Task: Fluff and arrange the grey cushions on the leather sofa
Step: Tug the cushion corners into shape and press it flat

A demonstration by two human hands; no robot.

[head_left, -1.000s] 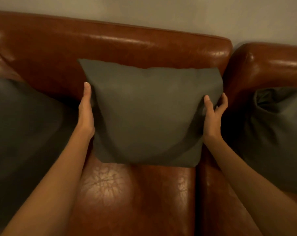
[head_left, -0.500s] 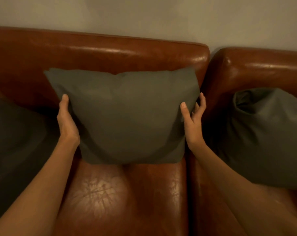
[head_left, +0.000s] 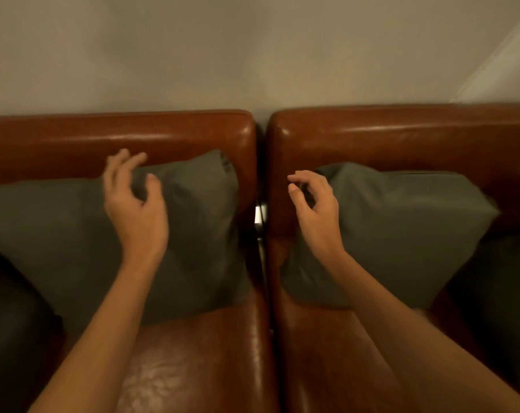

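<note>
Two grey cushions lean against the backrest of the brown leather sofa [head_left: 163, 135]. The left cushion [head_left: 59, 234] stands on the left seat section, the right cushion [head_left: 402, 234] on the right section. My left hand [head_left: 133, 204] hovers in front of the left cushion's upper part, fingers loosely spread and holding nothing. My right hand [head_left: 312, 204] hangs in front of the right cushion's left edge with fingers loosely curled, gripping nothing.
A narrow gap [head_left: 261, 219] splits the two sofa sections. Another dark cushion [head_left: 11, 338] lies at the lower left, and one more [head_left: 503, 278] at the far right. A pale wall [head_left: 252, 55] rises behind the backrest.
Both hands have let go of the middle cushion's sides. The view has shifted right, so the gap between sofa sections is now centred and my right hand is at the right cushion.
</note>
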